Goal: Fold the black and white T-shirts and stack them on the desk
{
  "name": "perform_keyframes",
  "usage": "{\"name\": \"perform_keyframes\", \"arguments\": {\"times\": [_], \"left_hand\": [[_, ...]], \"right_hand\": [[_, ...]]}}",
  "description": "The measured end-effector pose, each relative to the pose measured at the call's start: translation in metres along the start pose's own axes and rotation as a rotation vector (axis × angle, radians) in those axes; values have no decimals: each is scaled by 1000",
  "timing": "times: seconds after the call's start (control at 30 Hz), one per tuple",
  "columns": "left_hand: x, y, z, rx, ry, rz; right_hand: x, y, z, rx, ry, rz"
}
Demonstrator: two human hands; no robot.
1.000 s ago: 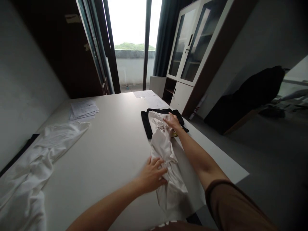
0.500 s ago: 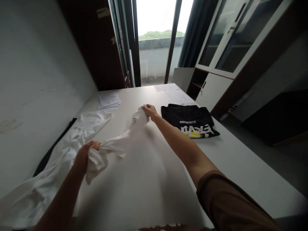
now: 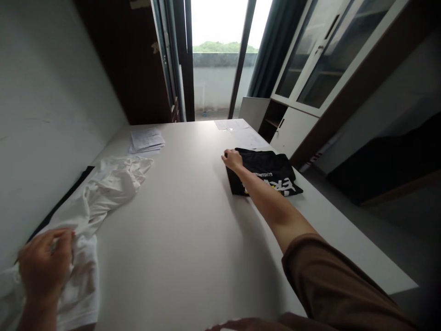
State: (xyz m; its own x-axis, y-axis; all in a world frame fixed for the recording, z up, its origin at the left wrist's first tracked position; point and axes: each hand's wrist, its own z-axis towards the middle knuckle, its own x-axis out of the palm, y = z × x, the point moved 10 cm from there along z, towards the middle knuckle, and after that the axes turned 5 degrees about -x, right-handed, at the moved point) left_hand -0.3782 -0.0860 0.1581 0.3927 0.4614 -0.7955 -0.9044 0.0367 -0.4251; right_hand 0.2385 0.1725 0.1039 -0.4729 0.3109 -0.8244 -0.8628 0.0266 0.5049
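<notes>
My left hand (image 3: 46, 262), its fingers curled into a pinch, is at the lower left on a crumpled white garment (image 3: 113, 184). Some of its fingertips are hidden, and the hand is slightly blurred. The garment lies along the table's left side in loose folds. My right hand (image 3: 232, 159) reaches forward to the far left corner of a folded black T-shirt (image 3: 263, 161) with white lettering. Its fingers are closed on the shirt's edge, and my forearm covers part of the print.
A stack of papers (image 3: 147, 139) lies at the table's back left, with more sheets (image 3: 246, 135) at the back right. Something black (image 3: 65, 197) shows between the white garment and the wall. A cabinet (image 3: 298, 131) stands beyond the white table (image 3: 172, 239).
The white cloth stretched between both hands has gone to the left pile with my left hand. My right hand has let go of it and moved right onto the black T-shirt.
</notes>
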Motion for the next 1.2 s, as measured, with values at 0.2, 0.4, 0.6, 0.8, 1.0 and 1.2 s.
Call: {"name": "perform_keyframes", "arguments": {"times": [0.2, 0.4, 0.6, 0.8, 1.0, 1.2], "left_hand": [[64, -58, 13, 158, 86, -44], [128, -133, 21, 226, 325, -149], [202, -205, -3, 144, 716, -437], [265, -269, -54, 27, 931, -690], [257, -328, -112, 363, 875, -517], [215, -341, -166, 763, 1124, -406]], "right_hand": [[-51, -106, -29, 238, 49, -232], [-66, -89, -44, 124, 76, -221], [-53, 21, -163, -255, 244, -71], [-18, 145, -302, -700, 1004, 453], [-62, 42, -136, -228, 224, 123], [-69, -109, -67, 398, 144, -194]]}}
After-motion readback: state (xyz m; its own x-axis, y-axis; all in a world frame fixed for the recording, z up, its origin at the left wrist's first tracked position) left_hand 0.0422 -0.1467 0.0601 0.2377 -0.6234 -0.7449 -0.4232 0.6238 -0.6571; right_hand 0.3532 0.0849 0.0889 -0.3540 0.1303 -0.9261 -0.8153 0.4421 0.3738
